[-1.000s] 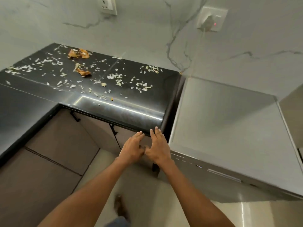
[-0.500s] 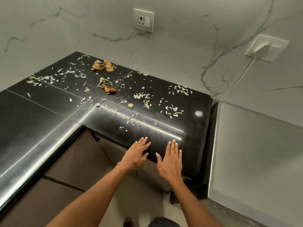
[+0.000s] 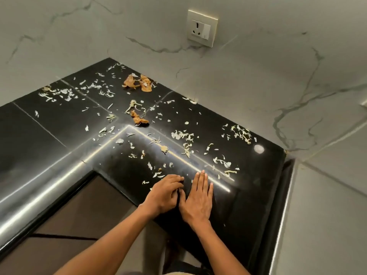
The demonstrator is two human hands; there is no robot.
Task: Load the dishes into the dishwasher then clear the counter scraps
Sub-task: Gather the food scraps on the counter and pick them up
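Observation:
A black L-shaped counter (image 3: 49, 126) is strewn with several pale vegetable scraps (image 3: 182, 135) and brown onion skins (image 3: 139, 83), with another skin (image 3: 140, 120) near the inner corner. My right hand (image 3: 198, 199) lies flat on the counter near its front edge, fingers straight and together. My left hand (image 3: 165, 192) rests beside it, touching it, with fingers bent down onto the surface among small scraps. It grips nothing that I can see. The dishwasher's grey top (image 3: 325, 215) shows at the right.
Marble wall behind with a socket (image 3: 202, 27). Brown cabinet fronts (image 3: 83, 211) sit below the counter. A dark gap (image 3: 278, 205) separates counter and dishwasher.
Both hands moved forward from the counter's front edge onto its top and came together. The view shifted left and nearer, away from the dishwasher. My left fingers bent down.

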